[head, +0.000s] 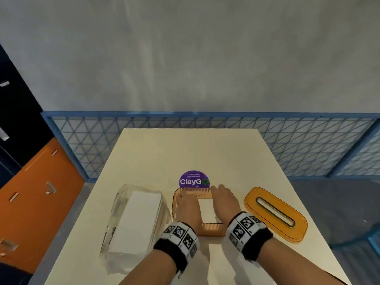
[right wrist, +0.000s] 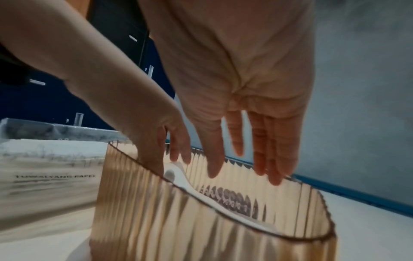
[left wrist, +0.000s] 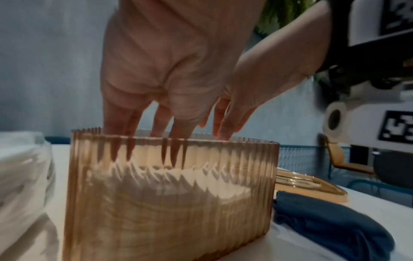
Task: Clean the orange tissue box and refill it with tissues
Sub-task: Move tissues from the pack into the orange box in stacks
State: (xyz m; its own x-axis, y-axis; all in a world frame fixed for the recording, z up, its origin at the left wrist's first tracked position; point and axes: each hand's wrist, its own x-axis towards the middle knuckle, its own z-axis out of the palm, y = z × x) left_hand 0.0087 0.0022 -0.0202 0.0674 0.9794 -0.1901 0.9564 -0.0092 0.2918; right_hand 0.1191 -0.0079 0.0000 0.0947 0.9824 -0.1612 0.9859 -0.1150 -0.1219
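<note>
The orange ribbed tissue box stands lidless in the middle of the table with a white stack of tissues inside. My left hand reaches into its left side, the straight fingers dipping below the rim beside the tissues. My right hand hovers over the right side, its fingers straight and just inside the far rim. Neither hand grips anything. The orange slotted lid lies on the table to the right of the box.
A clear plastic pack of white tissues lies left of the box. A purple round sticker sits behind it. A blue cloth lies at the box's right, near the lid. Blue mesh fencing runs beyond the table's far edge.
</note>
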